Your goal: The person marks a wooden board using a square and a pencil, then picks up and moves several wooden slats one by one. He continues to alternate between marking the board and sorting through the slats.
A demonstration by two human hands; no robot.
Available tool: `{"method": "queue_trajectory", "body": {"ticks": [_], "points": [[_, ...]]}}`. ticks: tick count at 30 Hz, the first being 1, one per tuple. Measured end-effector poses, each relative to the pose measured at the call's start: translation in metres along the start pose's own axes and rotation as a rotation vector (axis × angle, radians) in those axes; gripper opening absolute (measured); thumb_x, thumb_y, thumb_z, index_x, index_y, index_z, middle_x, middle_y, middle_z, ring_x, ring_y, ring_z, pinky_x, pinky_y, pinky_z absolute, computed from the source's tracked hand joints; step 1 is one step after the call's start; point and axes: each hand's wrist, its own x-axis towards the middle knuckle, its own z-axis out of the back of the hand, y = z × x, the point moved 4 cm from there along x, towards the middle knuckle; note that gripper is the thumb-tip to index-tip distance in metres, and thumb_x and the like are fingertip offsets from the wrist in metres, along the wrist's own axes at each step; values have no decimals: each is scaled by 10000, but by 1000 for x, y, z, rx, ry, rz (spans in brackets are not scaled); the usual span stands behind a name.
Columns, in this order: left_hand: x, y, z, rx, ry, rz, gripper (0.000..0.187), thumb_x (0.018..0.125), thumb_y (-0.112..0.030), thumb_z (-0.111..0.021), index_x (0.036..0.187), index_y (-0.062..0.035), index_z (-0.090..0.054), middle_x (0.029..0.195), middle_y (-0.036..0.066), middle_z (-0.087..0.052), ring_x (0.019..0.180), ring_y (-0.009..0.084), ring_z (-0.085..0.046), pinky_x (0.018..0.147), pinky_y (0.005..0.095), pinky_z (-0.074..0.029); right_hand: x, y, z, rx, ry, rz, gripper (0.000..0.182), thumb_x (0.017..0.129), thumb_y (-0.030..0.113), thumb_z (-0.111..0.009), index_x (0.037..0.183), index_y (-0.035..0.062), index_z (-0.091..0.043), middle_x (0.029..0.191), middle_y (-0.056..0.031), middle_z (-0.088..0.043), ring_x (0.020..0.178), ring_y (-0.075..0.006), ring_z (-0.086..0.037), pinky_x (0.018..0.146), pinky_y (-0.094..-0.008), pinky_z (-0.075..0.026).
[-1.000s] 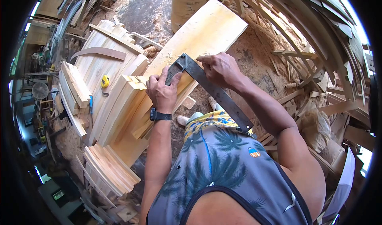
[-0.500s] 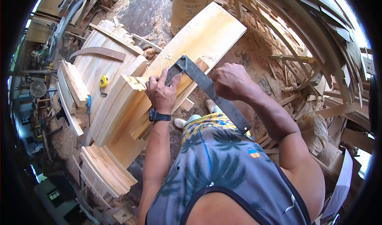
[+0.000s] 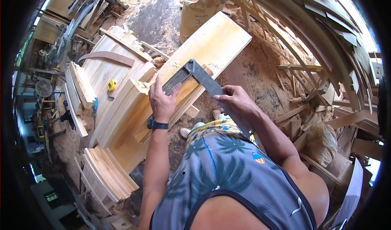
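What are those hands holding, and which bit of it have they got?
A metal square: the left hand grips its short, thick arm, and the right hand pinches its long, flat blade partway along.

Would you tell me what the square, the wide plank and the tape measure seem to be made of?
The square: likely steel, given its dull, dark-grey, worn surface.
The wide plank: wood, apparently unvarnished, with pale yellow-brown streaks.
The tape measure: probably a plastic case, from its even, bright yellow.
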Motion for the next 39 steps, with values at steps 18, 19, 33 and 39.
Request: {"method": "queue_trajectory", "body": {"ticks": [18, 19, 33, 39], "points": [[-240, 163, 105, -413, -511, 854, 428, 1078, -273, -605, 1294, 96, -624, 1278, 202, -693, 1191, 225, -658, 1048, 345, -498, 164, -29, 204, -698, -973, 457, 385, 855, 320, -752, 1070, 1, -752, 943, -189, -759, 888, -315, -735, 848, -418, -558], [-244, 159, 104, -375, -478, 878, 464, 1087, -344, -577, 1294, 67, -631, 1225, 172, -709, 1127, 220, -672, 998, 325, -509, 172, -23, 208, -701, -950, 452, 361, 875, 282, -739, 1094, -4, -729, 1040, -213, -728, 1039, -381, -682, 932, -458, -524], [-237, 159, 22, -1319, -395, 1200, 1175, 845, -916, -422, 1639, -67, -252, 1680, 215, -269, 1550, 420, -220, 1228, 650, -59, 221, -22, 28, 71, 211, 155, 816, 1038, 631, -491, 1467, -64, -497, 1441, -239, -568, 1367, -319, -518, 1144, -457, -391], [-217, 142, 51, -1475, -265, 1303, 1245, 804, -934, -447, 1632, -28, -242, 1692, 237, -230, 1562, 432, -174, 1227, 658, 3, 213, -35, -7, 70, 199, 204, 854, 1046, 591, -503, 1553, -83, -365, 1551, -272, -455, 1452, -331, -440, 1226, -474, -299]]}}
